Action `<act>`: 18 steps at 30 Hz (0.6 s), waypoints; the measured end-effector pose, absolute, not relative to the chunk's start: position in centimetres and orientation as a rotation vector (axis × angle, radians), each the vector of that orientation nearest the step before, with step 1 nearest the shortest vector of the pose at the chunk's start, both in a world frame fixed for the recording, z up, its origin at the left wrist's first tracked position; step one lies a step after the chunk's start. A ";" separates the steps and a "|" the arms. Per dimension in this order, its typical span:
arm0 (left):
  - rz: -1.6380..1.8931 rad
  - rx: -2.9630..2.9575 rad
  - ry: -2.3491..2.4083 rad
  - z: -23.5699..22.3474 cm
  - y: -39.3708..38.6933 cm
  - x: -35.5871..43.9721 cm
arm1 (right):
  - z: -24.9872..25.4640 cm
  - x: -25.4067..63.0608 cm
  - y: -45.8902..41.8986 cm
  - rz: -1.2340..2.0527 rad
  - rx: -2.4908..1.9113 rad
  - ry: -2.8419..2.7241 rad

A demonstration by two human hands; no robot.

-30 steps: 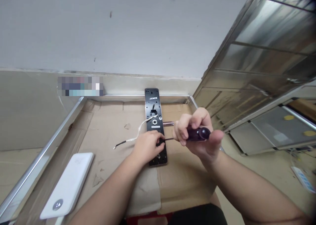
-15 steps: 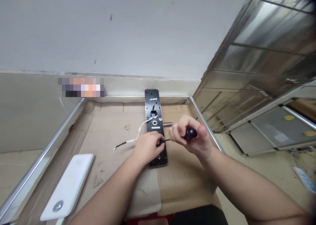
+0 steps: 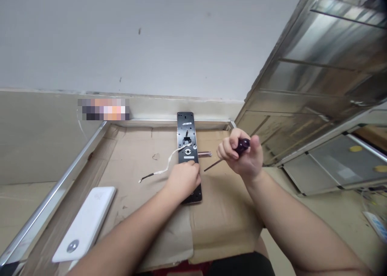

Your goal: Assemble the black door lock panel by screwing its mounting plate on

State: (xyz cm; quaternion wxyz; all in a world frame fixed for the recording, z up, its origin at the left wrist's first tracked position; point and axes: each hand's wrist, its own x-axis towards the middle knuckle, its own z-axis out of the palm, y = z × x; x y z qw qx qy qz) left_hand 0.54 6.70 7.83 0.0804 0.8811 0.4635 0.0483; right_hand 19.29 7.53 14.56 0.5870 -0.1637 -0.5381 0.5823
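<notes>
At the upper left of the frame we have a pixelated patch (image 3: 103, 109), blurred too far to tell what it is, on the wall just behind the worktop (image 3: 60, 179). Brown cardboard (image 3: 130, 163) covers the worktop, and a metal strip runs along its edge. At the lower left of the frame, a white power bank (image 3: 84, 223) lies flat on the cardboard, well apart from both hands.

Near the middle, a thin cable (image 3: 167, 169) with a white sleeve and a black end curves left across the cardboard from a long black lock plate (image 3: 186, 147). The plate lies lengthwise near the centre of the frame, with a copper-coloured rod (image 3: 204, 154) sticking out from its right side.

Our left hand (image 3: 184, 181) lies over the lower part of the plate, fingers held together and pressing down on it, with the bottom end showing below the hand. Just to the right, our right hand (image 3: 242, 157) is raised above the cardboard, its fingers closed around the dark handle of a screwdriver (image 3: 241, 147). The thin shaft slants down and left, its tip just beside the plate's right edge and not touching it.

Shiny metal panels (image 3: 311, 78) fill the upper right of the frame.
</notes>
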 end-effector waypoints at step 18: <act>-0.392 3.139 0.872 9.1 7.9 2.0 | 11.3 21.6 11.8 1.376 -0.500 -1.093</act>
